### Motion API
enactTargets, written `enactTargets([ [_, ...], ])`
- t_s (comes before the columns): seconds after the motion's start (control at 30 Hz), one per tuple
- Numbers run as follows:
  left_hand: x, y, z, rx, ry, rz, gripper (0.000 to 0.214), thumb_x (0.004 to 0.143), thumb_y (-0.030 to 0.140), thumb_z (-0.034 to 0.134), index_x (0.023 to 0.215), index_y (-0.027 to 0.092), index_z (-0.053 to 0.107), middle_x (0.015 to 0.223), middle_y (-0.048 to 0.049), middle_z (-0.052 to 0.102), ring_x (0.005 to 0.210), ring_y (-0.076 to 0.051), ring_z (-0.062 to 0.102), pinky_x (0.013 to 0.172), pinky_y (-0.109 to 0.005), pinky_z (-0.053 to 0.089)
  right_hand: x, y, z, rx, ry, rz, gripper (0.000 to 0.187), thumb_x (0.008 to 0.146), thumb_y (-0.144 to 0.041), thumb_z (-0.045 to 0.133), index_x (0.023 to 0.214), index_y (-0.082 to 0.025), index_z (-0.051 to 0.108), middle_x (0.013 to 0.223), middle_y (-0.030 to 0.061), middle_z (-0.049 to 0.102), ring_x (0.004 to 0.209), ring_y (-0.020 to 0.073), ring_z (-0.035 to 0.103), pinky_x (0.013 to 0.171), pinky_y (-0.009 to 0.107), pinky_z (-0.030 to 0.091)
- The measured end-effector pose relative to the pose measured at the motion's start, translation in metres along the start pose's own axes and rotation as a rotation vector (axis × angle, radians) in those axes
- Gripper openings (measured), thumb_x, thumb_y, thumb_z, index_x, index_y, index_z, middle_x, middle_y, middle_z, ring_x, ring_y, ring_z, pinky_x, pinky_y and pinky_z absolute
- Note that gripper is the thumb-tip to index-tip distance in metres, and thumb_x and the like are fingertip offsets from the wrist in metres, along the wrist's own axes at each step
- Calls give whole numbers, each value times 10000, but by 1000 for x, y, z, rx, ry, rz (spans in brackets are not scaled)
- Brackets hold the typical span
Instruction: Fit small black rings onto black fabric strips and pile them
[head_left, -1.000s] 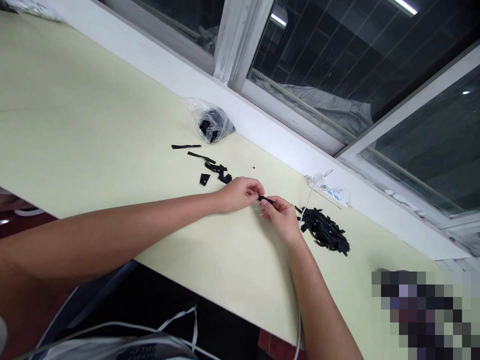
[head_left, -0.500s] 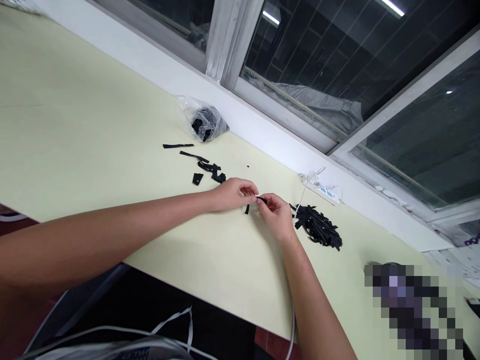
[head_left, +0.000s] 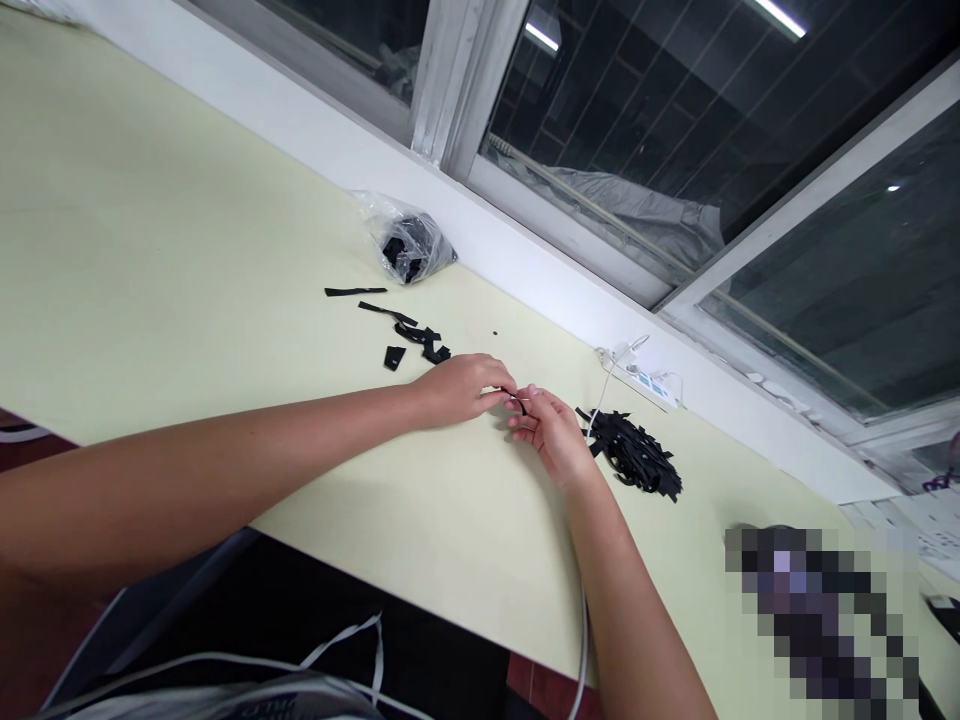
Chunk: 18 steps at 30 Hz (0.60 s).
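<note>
My left hand point(head_left: 463, 388) and my right hand point(head_left: 550, 432) meet above the pale yellow table point(head_left: 150, 250), fingertips together. Both pinch a small black strip point(head_left: 519, 403) that is mostly hidden between the fingers. A heap of black strips point(head_left: 634, 453) lies just right of my right hand. Several loose black pieces point(head_left: 420, 338) lie left of my left hand, with one long strip point(head_left: 355, 291) farther out.
A clear plastic bag point(head_left: 409, 245) holding black pieces sits by the white window sill point(head_left: 525, 270). A white power strip point(head_left: 645, 380) with a white cable point(head_left: 592, 440) lies at the sill. White straps point(head_left: 352, 650) hang below the table's front edge.
The black strip showed clearly between my fingertips a second ago; now my hands have closed in on it and it is almost hidden. The view shifted slightly.
</note>
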<state>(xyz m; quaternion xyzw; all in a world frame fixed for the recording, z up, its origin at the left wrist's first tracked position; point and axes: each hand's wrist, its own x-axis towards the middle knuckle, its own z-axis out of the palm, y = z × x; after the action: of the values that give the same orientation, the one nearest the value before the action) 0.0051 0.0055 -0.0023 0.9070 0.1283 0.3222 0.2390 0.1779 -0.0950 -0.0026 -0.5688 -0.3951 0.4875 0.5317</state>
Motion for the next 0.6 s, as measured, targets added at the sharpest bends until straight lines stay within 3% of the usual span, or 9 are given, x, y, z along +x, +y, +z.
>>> enactTargets([
  [0.13, -1, -1, 1, 54, -16, 27, 225, 931, 192, 503, 1024, 213, 707, 1034, -32, 707, 999, -177, 605, 893, -310, 438, -1, 0, 1, 30, 21, 9, 356, 668, -464, 829, 865, -202, 689, 885, 27, 701, 649, 106, 607, 563, 221, 520],
  [0.3, -2, -1, 2, 76, -43, 14, 248, 924, 204, 511, 1086, 211, 699, 1079, -47, 693, 1037, -193, 586, 911, -323, 437, 2, 2, 1, 3, 110, -31, 369, 606, -415, 865, 837, -194, 680, 765, 8, 665, 640, 116, 596, 537, 221, 506],
  [0.43, -3, 1, 3, 71, -29, -33, 252, 922, 251, 520, 1074, 211, 717, 1055, -61, 679, 1055, -204, 572, 897, -317, 432, 5, 7, 0, -161, 156, -165, 353, 656, -434, 821, 856, -192, 661, 749, 17, 675, 648, 131, 610, 548, 239, 499],
  [0.6, -2, 3, 5, 16, -24, -87, 240, 897, 232, 518, 993, 203, 736, 899, -39, 710, 856, -174, 601, 780, -299, 425, 4, 10, 3, -417, 158, -394, 269, 757, -418, 725, 908, -207, 654, 856, 50, 721, 721, 165, 658, 654, 291, 527],
])
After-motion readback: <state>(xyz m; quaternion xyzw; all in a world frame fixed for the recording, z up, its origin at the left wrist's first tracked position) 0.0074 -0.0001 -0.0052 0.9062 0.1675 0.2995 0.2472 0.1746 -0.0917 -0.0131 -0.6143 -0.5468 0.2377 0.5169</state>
